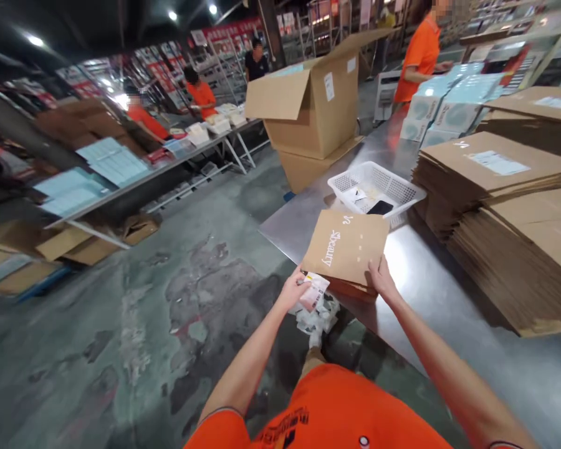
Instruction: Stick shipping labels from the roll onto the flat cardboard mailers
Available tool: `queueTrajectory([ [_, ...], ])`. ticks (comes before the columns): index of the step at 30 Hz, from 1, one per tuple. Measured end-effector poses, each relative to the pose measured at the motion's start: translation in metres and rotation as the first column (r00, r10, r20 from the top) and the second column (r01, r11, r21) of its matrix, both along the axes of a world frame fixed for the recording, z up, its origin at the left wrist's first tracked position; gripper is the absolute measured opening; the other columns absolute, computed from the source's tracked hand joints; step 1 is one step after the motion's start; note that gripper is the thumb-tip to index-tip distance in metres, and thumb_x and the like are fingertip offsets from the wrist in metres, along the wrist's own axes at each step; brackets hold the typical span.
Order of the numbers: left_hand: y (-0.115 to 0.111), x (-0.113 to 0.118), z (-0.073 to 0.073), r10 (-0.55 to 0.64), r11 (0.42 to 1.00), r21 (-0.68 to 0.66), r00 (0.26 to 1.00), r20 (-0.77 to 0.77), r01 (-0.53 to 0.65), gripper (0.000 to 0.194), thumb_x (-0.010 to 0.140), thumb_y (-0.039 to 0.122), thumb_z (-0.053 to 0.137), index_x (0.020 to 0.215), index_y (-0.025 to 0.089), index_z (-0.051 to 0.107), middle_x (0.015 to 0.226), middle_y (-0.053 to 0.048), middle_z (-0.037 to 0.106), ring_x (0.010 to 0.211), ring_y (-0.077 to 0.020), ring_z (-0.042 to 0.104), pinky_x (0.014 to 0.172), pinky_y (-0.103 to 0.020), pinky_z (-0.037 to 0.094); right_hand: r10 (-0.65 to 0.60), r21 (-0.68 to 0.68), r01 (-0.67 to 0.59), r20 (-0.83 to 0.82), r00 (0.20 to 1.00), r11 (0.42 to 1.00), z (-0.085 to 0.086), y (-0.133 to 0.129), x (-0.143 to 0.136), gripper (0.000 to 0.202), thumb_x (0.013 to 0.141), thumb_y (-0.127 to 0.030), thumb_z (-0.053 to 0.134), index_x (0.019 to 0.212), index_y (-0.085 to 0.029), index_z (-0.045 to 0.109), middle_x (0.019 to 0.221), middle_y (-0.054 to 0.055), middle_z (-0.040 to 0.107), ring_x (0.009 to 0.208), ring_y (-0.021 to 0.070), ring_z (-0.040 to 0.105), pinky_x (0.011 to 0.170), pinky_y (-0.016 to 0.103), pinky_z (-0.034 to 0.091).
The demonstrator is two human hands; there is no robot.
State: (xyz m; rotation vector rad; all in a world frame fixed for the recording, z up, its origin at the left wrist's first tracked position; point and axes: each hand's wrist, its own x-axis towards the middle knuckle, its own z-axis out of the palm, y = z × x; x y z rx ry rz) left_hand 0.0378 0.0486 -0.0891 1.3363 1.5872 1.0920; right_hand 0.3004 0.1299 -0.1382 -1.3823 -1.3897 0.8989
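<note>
A small stack of flat brown cardboard mailers with white lettering lies at the near edge of the metal table. My left hand is at the stack's left corner, its fingers closed on a printed label that hangs past the table edge. At the opposite side, my right hand grips the right edge of the mailers, thumb on top; its other fingers are partly hidden. Just behind the stack is a white plastic basket holding a dark phone and some paper scraps.
Tall piles of flattened cardboard stand on the metal table to the right, with light-blue boxes behind. A large open carton stands beyond the table. Crumpled paper lies below its edge. Several people work farther back.
</note>
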Motion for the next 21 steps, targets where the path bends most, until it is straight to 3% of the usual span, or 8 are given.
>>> queueTrajectory([
  [2,-0.016,0.011,0.009,0.103,0.994,0.017,0.992,0.077,-0.105,0.017,0.067,0.027,0.067,0.062,0.018,0.054,0.115,-0.011,0.066,0.106,-0.0232,0.059,0.093,-0.033,0.041,0.025,0.044,-0.027,0.058,0.998,0.999,0.02,-0.012,0.001,0.072,0.079,-0.054,0.053,0.136,-0.011,0.042,0.138,0.02,0.046,0.13,0.0318,0.04,0.11,0.049,0.03],
  [4,-0.032,0.023,0.018,0.147,0.989,-0.016,0.974,0.173,-0.146,0.018,0.068,0.032,0.067,0.068,0.018,0.056,0.089,-0.004,0.069,0.084,-0.0186,0.061,0.079,-0.03,0.046,0.185,0.078,-0.196,0.128,0.974,0.978,0.045,-0.029,-0.003,0.076,0.075,-0.054,0.06,0.137,-0.015,0.042,0.139,0.017,0.046,0.127,0.031,0.043,0.106,0.046,0.037],
  [7,-0.048,0.043,0.03,0.098,0.995,-0.052,0.949,0.299,-0.087,0.023,0.068,0.036,0.07,0.072,0.018,0.056,0.068,0.002,0.061,0.066,-0.0133,0.056,0.068,-0.026,0.045,0.563,0.008,-0.578,0.22,0.797,0.816,0.081,-0.053,-0.019,0.06,0.073,-0.049,0.066,0.125,-0.021,0.054,0.118,0.01,0.062,0.102,0.0248,0.059,0.082,0.035,0.049],
  [9,-0.054,0.054,0.036,0.066,0.998,-0.044,0.927,0.37,-0.053,0.026,0.067,0.035,0.073,0.077,0.018,0.057,0.074,0.001,0.062,0.07,-0.0138,0.058,0.07,-0.026,0.046,0.647,-0.07,-0.658,0.284,0.708,0.75,0.094,-0.063,-0.028,0.038,0.074,-0.045,0.065,0.103,-0.021,0.064,0.093,0.005,0.067,0.081,0.0199,0.061,0.067,0.029,0.046],
  [11,-0.058,0.061,0.04,0.026,0.999,-0.032,0.895,0.446,-0.013,0.038,0.062,0.029,0.078,0.093,0.018,0.059,0.096,-0.003,0.065,0.087,-0.017,0.061,0.076,-0.027,0.048,0.651,-0.125,-0.65,0.317,0.689,0.749,0.098,-0.068,-0.032,0.026,0.078,-0.046,0.06,0.078,-0.02,0.063,0.07,0.001,0.062,0.064,0.0153,0.053,0.057,0.025,0.038],
  [14,-0.059,0.064,0.044,-0.067,0.996,-0.018,0.837,0.543,0.092,0.065,0.059,0.023,0.081,0.117,0.022,0.055,0.124,-0.007,0.058,0.107,-0.0207,0.058,0.085,-0.029,0.048,0.683,-0.164,-0.664,0.226,0.694,0.729,0.096,-0.071,-0.028,0.041,0.082,-0.054,0.051,0.06,-0.02,0.052,0.055,-0.002,0.05,0.054,0.0116,0.042,0.051,0.024,0.03],
  [18,-0.051,0.064,0.042,-0.063,0.982,-0.125,0.866,0.496,0.143,0.036,0.065,0.03,0.077,0.095,0.016,0.061,0.088,-0.003,0.065,0.082,-0.0161,0.061,0.077,-0.029,0.048,0.727,-0.23,-0.707,0.005,0.686,0.669,0.096,-0.078,-0.021,0.046,0.081,-0.062,0.05,0.07,-0.018,0.058,0.063,-0.002,0.054,0.058,0.012,0.046,0.054,0.024,0.035],
  [21,-0.046,0.064,0.038,-0.049,0.963,-0.206,0.868,0.494,0.172,0.04,0.062,0.029,0.08,0.093,0.017,0.058,0.089,-0.003,0.064,0.08,-0.0155,0.06,0.073,-0.027,0.047,0.68,-0.244,-0.654,0.035,0.732,0.716,0.092,-0.082,-0.019,0.041,0.076,-0.059,0.06,0.075,-0.018,0.059,0.066,-0.002,0.057,0.06,0.0122,0.047,0.054,0.024,0.035],
])
